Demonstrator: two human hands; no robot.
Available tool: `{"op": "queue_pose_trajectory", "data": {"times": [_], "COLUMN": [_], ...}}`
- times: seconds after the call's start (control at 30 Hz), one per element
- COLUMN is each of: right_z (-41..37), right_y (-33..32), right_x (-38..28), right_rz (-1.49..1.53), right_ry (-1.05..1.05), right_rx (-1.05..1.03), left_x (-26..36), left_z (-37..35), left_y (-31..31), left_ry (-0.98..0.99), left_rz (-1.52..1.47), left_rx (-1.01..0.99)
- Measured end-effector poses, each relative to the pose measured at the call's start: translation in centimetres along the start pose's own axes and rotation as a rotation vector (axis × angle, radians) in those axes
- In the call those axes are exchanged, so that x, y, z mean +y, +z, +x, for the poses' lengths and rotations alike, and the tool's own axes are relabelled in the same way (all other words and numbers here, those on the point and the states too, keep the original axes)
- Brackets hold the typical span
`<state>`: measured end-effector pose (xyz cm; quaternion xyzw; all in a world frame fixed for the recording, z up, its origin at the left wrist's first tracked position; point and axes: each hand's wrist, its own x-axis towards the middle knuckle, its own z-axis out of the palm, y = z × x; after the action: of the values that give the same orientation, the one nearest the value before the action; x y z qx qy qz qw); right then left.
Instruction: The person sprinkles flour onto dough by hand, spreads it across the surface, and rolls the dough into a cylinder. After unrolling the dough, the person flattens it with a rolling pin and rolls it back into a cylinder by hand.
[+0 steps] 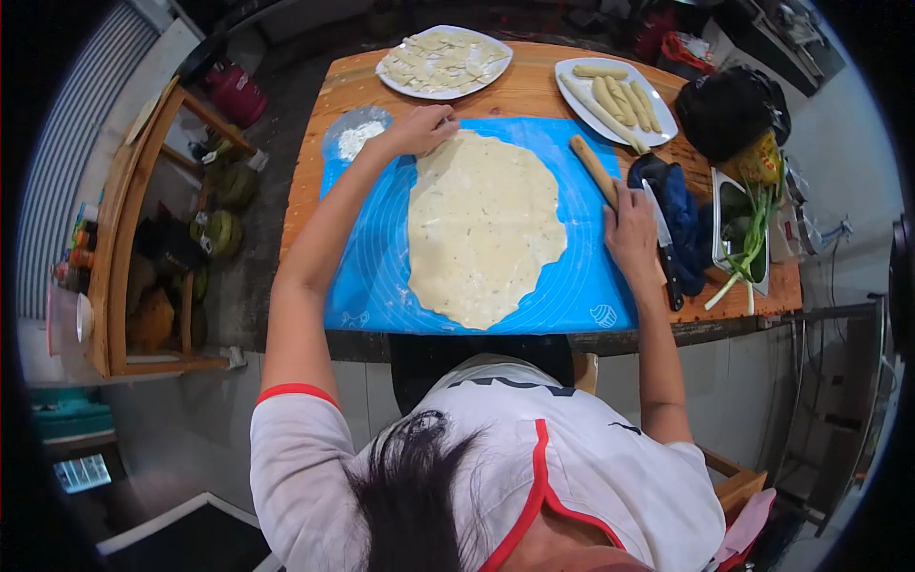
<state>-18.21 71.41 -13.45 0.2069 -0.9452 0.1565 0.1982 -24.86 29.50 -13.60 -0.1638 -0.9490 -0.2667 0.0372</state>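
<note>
A wide, thin sheet of pale dough (486, 224) lies on the blue mat (367, 276). My left hand (424, 130) is at the dough's upper left edge, its fingers bent together; what they hold, if anything, is hidden. On the mat's right side my right hand (630, 227) is wrapped round the wooden rolling pin (593, 168), which slants up and to the left. Just left of my left hand stands a clear bowl of white flour (357, 139). A knife (660, 221) with a black handle lies right of my right hand.
Flat dough pieces fill one white plate (384, 80) at the back; another white plate (610, 129) bears dough rolls. At the table's right are dark blue cloth (679, 214), a black bag (734, 112) and a metal tray (721, 257) with green onions (753, 238).
</note>
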Motion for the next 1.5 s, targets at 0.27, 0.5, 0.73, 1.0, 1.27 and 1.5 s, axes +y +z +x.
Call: {"op": "queue_pose_trajectory", "data": {"times": [0.27,0.5,0.73,1.0,1.27,1.5], "right_z": [4.1,8.2,10.5,16.1,16.8,15.6], "right_y": [0.1,5.4,10.1,12.1,11.9,7.8], "right_x": [-5.2,-10.4,-9.5,-8.1,-6.1,-8.0], "right_rz": [0.299,0.390,0.190,0.129,0.353,0.579], "right_ry": [-0.254,-0.547,-0.470,-0.350,-0.548,-0.454], "right_rx": [0.087,-0.169,-0.035,-0.244,-0.175,-0.086], "left_x": [0.0,0.0,5.3,5.7,4.9,4.9], "left_z": [-3.6,-4.9,-10.7,-10.7,-8.7,-8.3], "left_y": [-2.3,-2.4,-1.7,0.8,2.3,1.2], "left_ry": [-0.009,0.082,-0.139,-0.376,-0.357,-0.422], "left_rz": [0.023,0.088,0.243,0.288,0.155,-0.074], "left_rx": [0.019,0.245,0.348,0.327,0.459,0.430]}}
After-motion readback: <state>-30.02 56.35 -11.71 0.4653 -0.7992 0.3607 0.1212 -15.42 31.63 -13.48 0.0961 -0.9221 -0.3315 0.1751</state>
